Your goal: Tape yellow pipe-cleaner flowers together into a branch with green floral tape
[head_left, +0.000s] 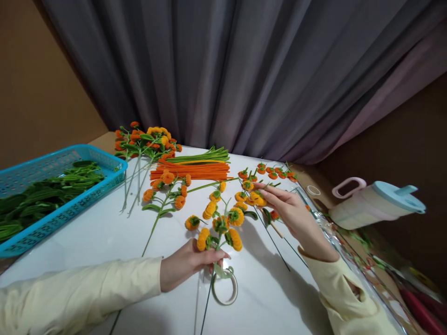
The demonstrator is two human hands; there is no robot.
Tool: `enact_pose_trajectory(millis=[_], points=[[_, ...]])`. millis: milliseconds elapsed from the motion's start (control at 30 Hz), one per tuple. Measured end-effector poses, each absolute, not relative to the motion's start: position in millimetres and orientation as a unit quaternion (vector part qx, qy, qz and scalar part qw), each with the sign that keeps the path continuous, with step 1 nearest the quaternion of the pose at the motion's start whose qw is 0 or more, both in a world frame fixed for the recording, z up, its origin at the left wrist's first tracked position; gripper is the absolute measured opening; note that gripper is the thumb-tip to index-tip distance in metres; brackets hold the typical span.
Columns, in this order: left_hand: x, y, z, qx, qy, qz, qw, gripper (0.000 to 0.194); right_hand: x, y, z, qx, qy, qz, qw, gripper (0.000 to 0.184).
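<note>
My left hand [195,263] is closed around the stem of a flower spray [221,225] made of yellow-orange fuzzy pipe-cleaner heads with green leaves. A strip of pale green tape joins that stem, and the tape roll [225,289] is just below my fingers. To the right, my right hand [284,204] reaches over a small group of loose yellow flower heads, its fingers closed on a yellow flower head [257,198]. Its fingertips are partly hidden. Left of the held spray lies a finished-looking orange flower stem [163,202].
A blue basket [66,195] of green leaves stands at left. Behind lie orange pipe cleaners [190,171], green pipe cleaners [206,156] and a bunch of flowers [146,139]. Loose orange heads [272,171] sit back right. A lidded tumbler [373,204] stands right, before grey curtains [209,70].
</note>
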State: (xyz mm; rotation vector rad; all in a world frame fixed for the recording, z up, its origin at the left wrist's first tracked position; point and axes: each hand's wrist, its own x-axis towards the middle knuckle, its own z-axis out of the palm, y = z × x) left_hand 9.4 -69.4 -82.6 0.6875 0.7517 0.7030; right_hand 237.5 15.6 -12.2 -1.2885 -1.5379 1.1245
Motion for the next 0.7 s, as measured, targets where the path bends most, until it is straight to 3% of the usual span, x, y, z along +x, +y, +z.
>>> enact_pose_trajectory(millis=[100,367,467,600,700], points=[[9,-69,-85,0.332,0.346,0.329,0.814,0.024,249,-6,-4,-0.487,-0.721,0.336,0.361,0.031],[11,-70,-84,0.331,0.366,0.328,0.806,0.025,248,-46,-18,-0.388,-0.843,0.175,0.328,0.033],[12,-70,-84,0.334,0.374,0.329,0.800,0.025,244,-59,-17,-0.333,-0.891,0.096,0.293,0.041],[12,-70,-89,0.333,0.367,0.330,0.804,0.026,237,-80,-16,-0.356,-0.916,0.014,0.183,0.055],[12,-70,-91,0.334,0.362,0.334,0.804,0.022,230,-93,-19,-0.359,-0.921,-0.021,0.152,0.056]])
